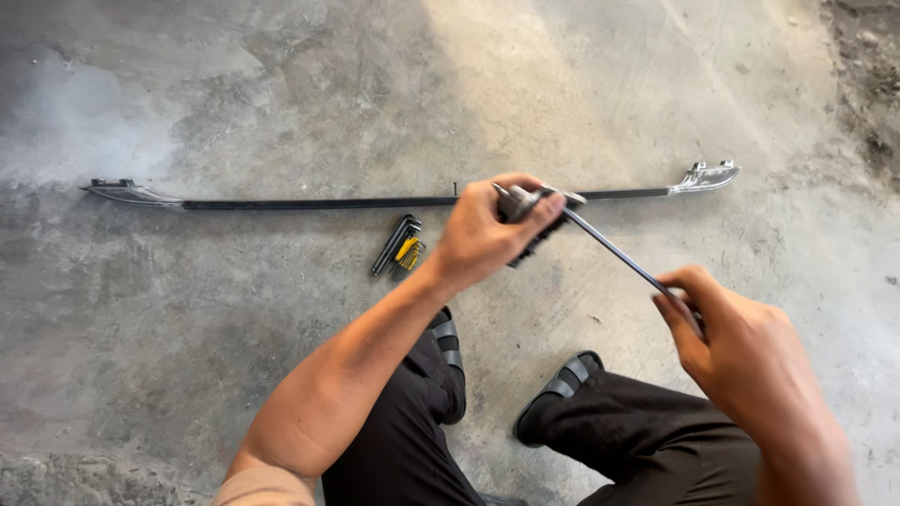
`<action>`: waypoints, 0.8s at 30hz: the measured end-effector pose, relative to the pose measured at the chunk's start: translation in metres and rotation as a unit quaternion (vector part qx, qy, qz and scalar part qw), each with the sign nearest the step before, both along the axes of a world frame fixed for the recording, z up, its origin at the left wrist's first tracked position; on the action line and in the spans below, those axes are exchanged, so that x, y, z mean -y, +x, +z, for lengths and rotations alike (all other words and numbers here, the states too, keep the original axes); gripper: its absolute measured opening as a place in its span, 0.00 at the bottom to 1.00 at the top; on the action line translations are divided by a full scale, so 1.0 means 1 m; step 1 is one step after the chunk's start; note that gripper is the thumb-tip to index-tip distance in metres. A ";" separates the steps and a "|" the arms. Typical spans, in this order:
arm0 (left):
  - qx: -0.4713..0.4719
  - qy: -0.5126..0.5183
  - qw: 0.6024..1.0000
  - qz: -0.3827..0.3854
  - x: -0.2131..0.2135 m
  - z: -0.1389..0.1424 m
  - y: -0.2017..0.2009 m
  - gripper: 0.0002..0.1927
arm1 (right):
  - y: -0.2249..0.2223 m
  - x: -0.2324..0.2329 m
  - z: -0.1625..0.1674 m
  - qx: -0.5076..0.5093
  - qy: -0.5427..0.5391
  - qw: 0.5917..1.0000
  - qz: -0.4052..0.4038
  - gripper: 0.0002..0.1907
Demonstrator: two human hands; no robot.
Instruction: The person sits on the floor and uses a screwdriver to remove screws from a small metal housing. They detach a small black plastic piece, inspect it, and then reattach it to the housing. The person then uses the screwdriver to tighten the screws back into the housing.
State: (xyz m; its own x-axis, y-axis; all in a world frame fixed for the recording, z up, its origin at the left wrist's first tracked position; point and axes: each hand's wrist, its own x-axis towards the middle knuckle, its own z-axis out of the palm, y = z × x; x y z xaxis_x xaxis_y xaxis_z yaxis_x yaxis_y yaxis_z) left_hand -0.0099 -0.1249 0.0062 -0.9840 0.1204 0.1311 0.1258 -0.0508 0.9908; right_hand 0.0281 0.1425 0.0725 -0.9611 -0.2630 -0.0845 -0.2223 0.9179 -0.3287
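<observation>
A long metal rod is being gripped at both ends above a concrete floor.

The right hand (727, 328) is being closed around the near end of the rod (614, 251), the left hand (487, 234) around its dark head; beyond, a hex key set (398, 246) and a long black trim rail (375, 201) are lying on the floor (234, 309).

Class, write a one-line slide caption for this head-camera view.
Left hand grips a tool head while right hand holds its thin rod, above a long black rail and hex keys on concrete.
</observation>
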 end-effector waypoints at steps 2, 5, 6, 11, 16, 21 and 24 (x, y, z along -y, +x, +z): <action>-0.028 -0.016 0.998 0.045 0.012 0.002 -0.002 0.12 | -0.008 0.014 0.001 -0.043 -0.055 0.997 0.024 0.09; -0.027 -0.049 0.996 0.064 0.022 0.006 0.002 0.10 | -0.015 0.020 -0.007 -0.052 -0.095 0.994 0.033 0.10; -0.014 -0.054 0.997 0.059 0.022 0.007 0.005 0.10 | -0.017 0.017 -0.009 -0.036 -0.100 0.994 0.028 0.11; 0.012 -0.062 0.998 0.025 0.019 0.014 0.008 0.11 | -0.026 0.002 -0.014 0.000 -0.136 0.989 0.050 0.15; 0.009 -0.076 0.997 0.019 0.012 0.013 0.004 0.15 | -0.019 0.006 -0.009 0.029 -0.183 0.983 0.019 0.20; 0.041 -0.045 0.998 0.008 0.006 0.007 0.005 0.19 | -0.014 -0.001 -0.006 0.045 -0.149 0.987 0.049 0.27; 0.044 -0.066 0.997 0.020 0.003 0.008 0.007 0.18 | -0.015 -0.009 -0.010 0.088 -0.195 0.975 0.060 0.37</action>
